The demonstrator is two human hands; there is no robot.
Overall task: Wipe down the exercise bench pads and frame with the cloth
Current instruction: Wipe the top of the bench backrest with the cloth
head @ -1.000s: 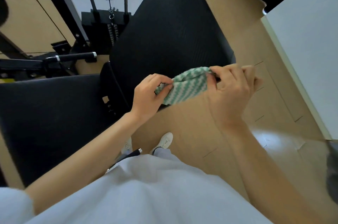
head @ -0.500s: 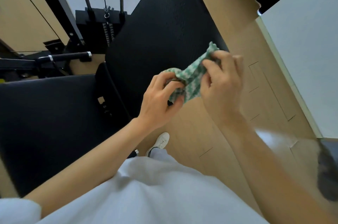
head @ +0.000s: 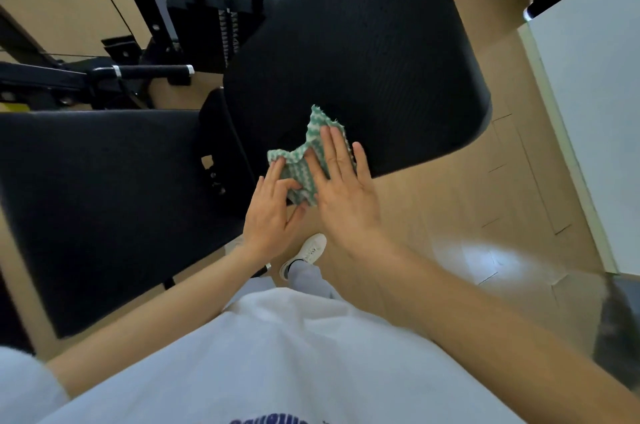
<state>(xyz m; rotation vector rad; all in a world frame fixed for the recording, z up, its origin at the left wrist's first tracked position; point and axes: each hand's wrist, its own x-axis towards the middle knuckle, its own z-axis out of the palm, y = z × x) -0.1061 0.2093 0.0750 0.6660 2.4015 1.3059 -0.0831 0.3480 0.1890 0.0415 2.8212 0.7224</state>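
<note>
A green-and-white patterned cloth [head: 304,160] lies against the lower near edge of the tilted black back pad [head: 367,53]. My right hand [head: 341,188] lies flat on the cloth with straight fingers, pressing it to the pad. My left hand [head: 273,212] touches the cloth's lower left corner, its fingers loosely bent on the fabric. The black seat pad [head: 97,209] stretches to the left, below the back pad. Between the two pads the black frame hinge [head: 214,167] shows.
A weight stack with guide rods [head: 221,18] and a padded handle bar [head: 152,71] stand behind the bench. Pale wooden floor [head: 467,209] spreads to the right, up to a white wall [head: 595,105]. My white shoe [head: 308,252] is on the floor under my hands.
Both hands held the cloth stretched in the air before. Now the cloth is down on the back pad, the right hand has flattened onto it and the left has loosened its grip.
</note>
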